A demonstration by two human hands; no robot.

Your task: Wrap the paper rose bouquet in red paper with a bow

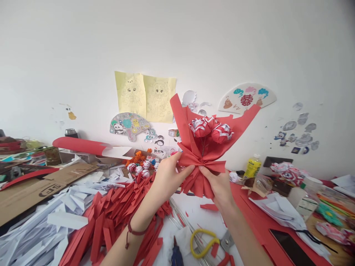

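A paper flower bouquet [202,151] is held up over the table between my two hands. Its red paper wrap [238,136] fans upward around red and white paper flowers [200,127] on thin stems. My left hand [172,171] grips the gathered waist of the wrap from the left, thumb pressed on the front folds. From the right, my right hand [217,184] pinches the same gathered folds, its thumb close to the left one. Pleated paper flares out below the thumbs. The fingers behind the wrap are hidden.
Red paper strips [111,218] and white strips [63,218] heap at left. Yellow-handled scissors [203,244] and a dark blue tool [176,255] lie in front. At right are a phone [291,247], a yellow bottle [252,166] and red sheets [249,214]. Behind stands the wall [177,40].
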